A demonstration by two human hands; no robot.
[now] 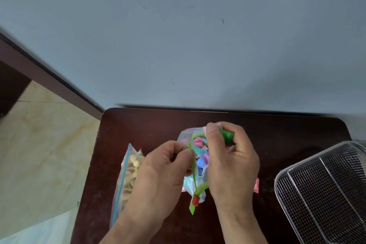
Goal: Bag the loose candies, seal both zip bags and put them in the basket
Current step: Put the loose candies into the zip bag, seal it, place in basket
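A clear zip bag (190, 182) with a green zip strip and a red slider stands open at the middle of the dark table (154, 123). Several coloured wrapped candies fill it. My left hand (160, 174) pinches the near green lip of its mouth. My right hand (231, 160) holds the far lip and grips a green candy (227, 136) just above the opening. A red candy (256, 185) lies on the table, partly hidden behind my right hand. A second zip bag (126, 176) with a blue strip, full of pale pieces, lies to the left under my left wrist.
A wire mesh basket (324, 190) sits at the table's right edge, close to my right forearm. A grey-blue wall runs just behind the table. Tiled floor shows beyond the table's left edge.
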